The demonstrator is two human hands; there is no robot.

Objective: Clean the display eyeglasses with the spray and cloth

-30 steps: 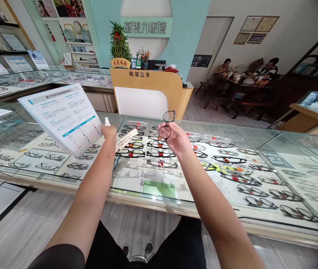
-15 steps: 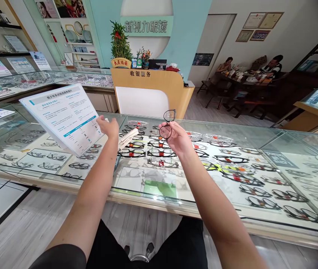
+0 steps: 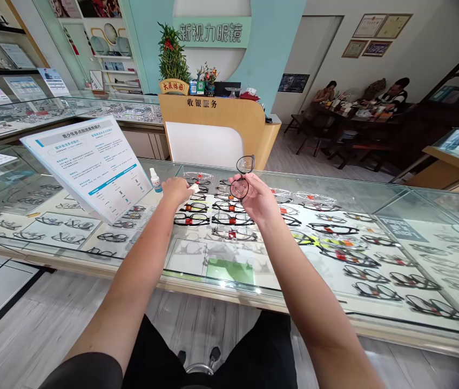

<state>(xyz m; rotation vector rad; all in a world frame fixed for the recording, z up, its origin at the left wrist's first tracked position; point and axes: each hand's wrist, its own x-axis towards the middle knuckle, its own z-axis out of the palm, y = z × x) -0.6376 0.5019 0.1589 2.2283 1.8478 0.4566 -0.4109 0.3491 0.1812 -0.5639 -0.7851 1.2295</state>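
My right hand (image 3: pixel 258 197) is closed on a pair of dark, thin-rimmed eyeglasses (image 3: pixel 245 163), held upright above the glass counter, one lens over the other. My left hand (image 3: pixel 176 192) is at the counter top, fingers closed around a crumpled whitish cloth (image 3: pixel 194 188); a small end of it sticks out on the right, and the fingertips are partly hidden. Just left of that hand stands a small white spray bottle (image 3: pixel 155 180) with a blue label. A printed sign (image 3: pixel 92 167) leans upright further left.
Beneath the glass counter top (image 3: pixel 229 278), several rows of spectacle frames (image 3: pixel 233 219) lie on display. Beyond it stands a wooden cashier desk (image 3: pixel 213 116) with a plant (image 3: pixel 173 59). Two people sit at a table (image 3: pixel 343 116) in the back right.
My left hand has moved right, away from beside the bottle, and closed on the cloth. The bottle now shows fully. My right hand keeps the eyeglasses in almost the same place.
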